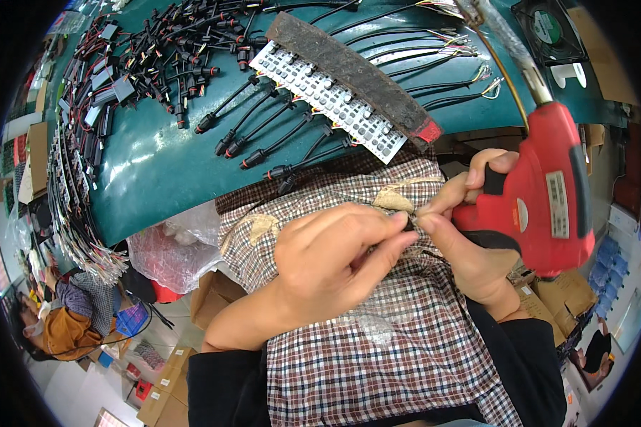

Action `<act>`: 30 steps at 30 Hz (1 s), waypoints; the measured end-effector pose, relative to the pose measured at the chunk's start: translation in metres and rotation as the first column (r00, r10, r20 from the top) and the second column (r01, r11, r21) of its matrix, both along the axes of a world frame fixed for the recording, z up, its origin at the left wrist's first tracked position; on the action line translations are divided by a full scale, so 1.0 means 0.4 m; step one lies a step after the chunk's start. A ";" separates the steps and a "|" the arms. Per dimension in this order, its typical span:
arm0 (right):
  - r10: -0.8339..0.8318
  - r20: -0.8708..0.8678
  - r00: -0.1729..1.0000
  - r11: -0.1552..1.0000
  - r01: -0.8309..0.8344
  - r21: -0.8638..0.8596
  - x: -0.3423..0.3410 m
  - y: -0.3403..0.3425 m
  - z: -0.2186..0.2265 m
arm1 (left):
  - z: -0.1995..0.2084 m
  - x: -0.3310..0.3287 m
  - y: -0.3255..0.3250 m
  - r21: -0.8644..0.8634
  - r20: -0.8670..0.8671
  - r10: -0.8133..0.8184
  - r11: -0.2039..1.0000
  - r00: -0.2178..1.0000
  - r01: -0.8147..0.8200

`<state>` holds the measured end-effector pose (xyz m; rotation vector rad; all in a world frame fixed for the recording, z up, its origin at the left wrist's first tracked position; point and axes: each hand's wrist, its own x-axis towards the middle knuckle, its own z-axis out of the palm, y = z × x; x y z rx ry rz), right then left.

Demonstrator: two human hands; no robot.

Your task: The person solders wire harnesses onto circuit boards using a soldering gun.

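My left hand (335,249) is closed, its thumb and fingertips pinched together over my lap, in front of the table. Tip to tip with it, my right hand (470,242) pinches at the same spot. What lies between the fingertips is too small to make out. A red soldering gun (541,192) with a metal barrel and a thin side tube rests in my right hand, its barrel pointing away over the table. Ahead lies a white circuit board strip (327,92), partly under a dark worn bar (356,71) with a red end. Short black cables with connectors (253,158) hang off its near side.
Black cables with orange-ringed connectors (192,43) are heaped on the green table (157,178). Long wire bundles (78,192) drape over its left edge. A black fan (548,32) sits at far right. Clear plastic (178,245) hangs below the table. Another person (78,313) is at left.
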<state>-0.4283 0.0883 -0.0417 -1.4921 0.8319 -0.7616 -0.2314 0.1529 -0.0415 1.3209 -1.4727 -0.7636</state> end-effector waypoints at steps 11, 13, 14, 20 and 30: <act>-0.230 0.044 0.972 0.968 0.224 0.113 0.033 0.006 0.011 | -0.059 -0.020 0.004 0.162 -0.278 0.173 0.978 0.945 -0.132; -0.157 -0.027 0.987 0.983 0.159 0.089 0.034 0.009 0.012 | -0.063 -0.024 0.002 0.173 -0.285 0.181 0.976 0.941 -0.135; -0.128 -0.043 0.991 0.988 0.131 0.077 0.036 0.009 0.007 | -0.063 -0.024 0.003 0.191 -0.287 0.193 0.971 0.938 -0.141; -0.104 0.078 0.992 0.988 0.094 0.126 0.038 0.001 -0.004 | -0.047 -0.026 -0.002 0.384 -0.546 0.129 0.917 0.828 0.111; -0.149 0.179 0.972 0.966 0.105 0.234 0.038 0.001 -0.012 | -0.049 -0.011 -0.010 0.455 -0.816 0.195 0.796 0.544 0.398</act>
